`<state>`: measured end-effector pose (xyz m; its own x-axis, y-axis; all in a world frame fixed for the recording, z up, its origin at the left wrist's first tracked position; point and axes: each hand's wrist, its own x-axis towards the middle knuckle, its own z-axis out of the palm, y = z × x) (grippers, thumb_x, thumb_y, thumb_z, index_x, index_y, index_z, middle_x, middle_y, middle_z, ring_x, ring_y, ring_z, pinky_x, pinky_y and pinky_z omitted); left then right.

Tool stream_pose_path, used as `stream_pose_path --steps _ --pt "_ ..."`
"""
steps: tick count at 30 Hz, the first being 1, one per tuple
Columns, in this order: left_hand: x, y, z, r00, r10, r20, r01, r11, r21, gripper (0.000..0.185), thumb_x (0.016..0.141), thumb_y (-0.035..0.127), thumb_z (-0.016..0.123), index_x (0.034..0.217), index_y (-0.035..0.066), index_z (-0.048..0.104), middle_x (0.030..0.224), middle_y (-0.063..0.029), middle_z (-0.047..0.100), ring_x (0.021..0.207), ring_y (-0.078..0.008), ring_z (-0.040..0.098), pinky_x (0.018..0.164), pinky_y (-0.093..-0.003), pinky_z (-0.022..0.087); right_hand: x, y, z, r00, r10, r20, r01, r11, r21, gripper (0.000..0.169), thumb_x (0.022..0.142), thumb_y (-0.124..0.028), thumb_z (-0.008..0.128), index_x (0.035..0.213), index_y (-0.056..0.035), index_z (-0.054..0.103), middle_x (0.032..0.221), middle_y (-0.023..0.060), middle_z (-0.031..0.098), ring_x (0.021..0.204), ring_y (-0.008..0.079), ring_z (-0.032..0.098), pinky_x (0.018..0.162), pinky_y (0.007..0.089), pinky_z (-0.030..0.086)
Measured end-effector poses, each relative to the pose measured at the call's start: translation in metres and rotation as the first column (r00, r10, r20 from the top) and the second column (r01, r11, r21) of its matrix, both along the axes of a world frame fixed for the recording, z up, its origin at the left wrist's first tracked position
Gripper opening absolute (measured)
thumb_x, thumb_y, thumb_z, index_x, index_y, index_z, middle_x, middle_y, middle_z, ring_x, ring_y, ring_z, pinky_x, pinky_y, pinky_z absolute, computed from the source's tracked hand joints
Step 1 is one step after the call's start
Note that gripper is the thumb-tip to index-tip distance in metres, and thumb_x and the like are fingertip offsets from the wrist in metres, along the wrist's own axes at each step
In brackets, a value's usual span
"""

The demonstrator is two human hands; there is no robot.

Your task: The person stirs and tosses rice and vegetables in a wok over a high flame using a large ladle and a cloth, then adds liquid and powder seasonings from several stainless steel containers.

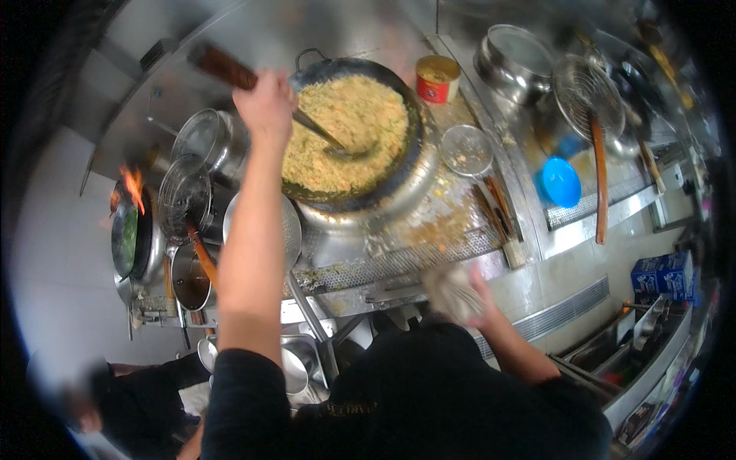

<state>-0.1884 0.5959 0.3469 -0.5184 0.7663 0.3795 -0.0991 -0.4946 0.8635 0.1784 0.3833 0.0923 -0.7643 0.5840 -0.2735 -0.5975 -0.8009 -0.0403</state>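
A large wok [397, 178] of fried rice [345, 132] sits on the stove before me. Over its left rim, my left hand [265, 106] grips a metal ladle [319, 131] by the shaft, just below its wooden handle [221, 64]. The ladle's bowl rests in the rice, partly buried. Close to my body, below the stove's front edge, my right hand [482, 299] holds a crumpled, greyish cloth [454, 293]. Both the cloth and this hand are somewhat blurred.
Right of the wok stand an open can [438, 79] and a small strainer [467, 150]. Brushes [500, 221] lie nearby; a blue bowl [561, 182] sits farther right. Flames [133, 187] rise from another wok [129, 241] at left. A co-worker [138, 397] stands lower left.
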Motion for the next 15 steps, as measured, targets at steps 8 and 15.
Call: stream_pose_path --steps 8,15 --pt "-0.04 0.033 0.017 0.982 0.186 0.022 -0.187 0.972 0.14 0.013 0.083 0.005 0.055 0.071 0.003 0.05 0.052 0.0009 0.036 0.042 -0.0119 0.035 0.04 -0.0291 0.029 0.044 -0.024 0.048 0.998 -0.044 -0.041 0.041 0.997 -0.064 0.092 0.085 -0.077 0.039 0.146 -0.0083 0.034 0.137 0.0287 0.047 0.116 0.0435 0.056 0.071 0.0544 0.057" --pt "0.02 0.059 0.074 0.981 -0.128 -0.148 0.142 0.986 0.086 0.018 0.082 0.009 0.058 0.07 0.002 0.046 0.053 -0.0009 0.039 0.042 -0.0131 0.038 0.041 -0.03 0.031 -0.019 0.035 0.053 0.978 0.034 0.207 -0.036 0.999 0.003 0.094 0.084 -0.074 0.044 0.145 -0.0038 0.035 0.142 0.0251 0.043 0.125 0.0468 0.048 0.099 0.0607 0.044"
